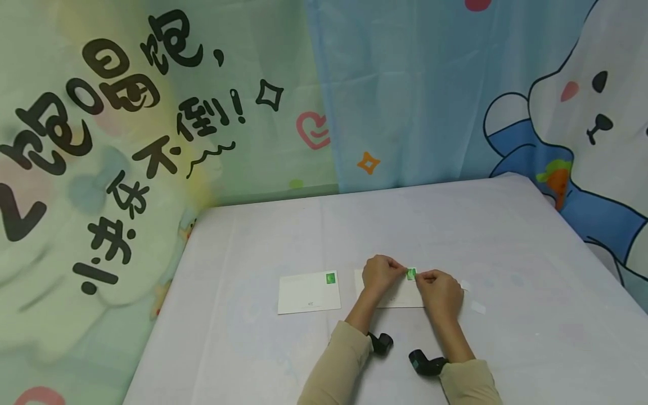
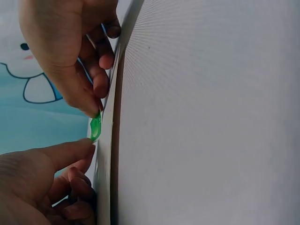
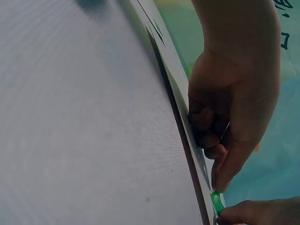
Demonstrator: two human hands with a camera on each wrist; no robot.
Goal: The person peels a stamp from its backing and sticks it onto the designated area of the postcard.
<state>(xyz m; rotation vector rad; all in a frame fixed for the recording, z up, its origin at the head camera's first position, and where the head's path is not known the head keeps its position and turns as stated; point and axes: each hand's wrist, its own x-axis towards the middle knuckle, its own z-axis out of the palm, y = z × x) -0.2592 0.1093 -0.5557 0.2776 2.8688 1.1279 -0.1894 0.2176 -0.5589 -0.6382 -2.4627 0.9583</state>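
Observation:
A small green stamp (image 1: pixel 412 274) is held over the upper right corner of a white envelope (image 1: pixel 400 299). My left hand (image 1: pixel 381 274) pinches the stamp's left edge between thumb and finger, and my right hand (image 1: pixel 440 291) pinches its right edge. In the left wrist view the stamp (image 2: pixel 95 127) bows slightly between the two sets of fingertips, close over the paper. The right wrist view shows the same stamp (image 3: pixel 216 201) between the hands. Both hands hide parts of this envelope.
Left of my hands lies another white envelope (image 1: pixel 306 301) with a green stamp (image 1: pixel 331 278) in its upper right corner. A small whitish scrap (image 1: pixel 478 307) lies right of my right hand. The white-covered table (image 1: pixel 243 253) meets printed curtains at the back and left.

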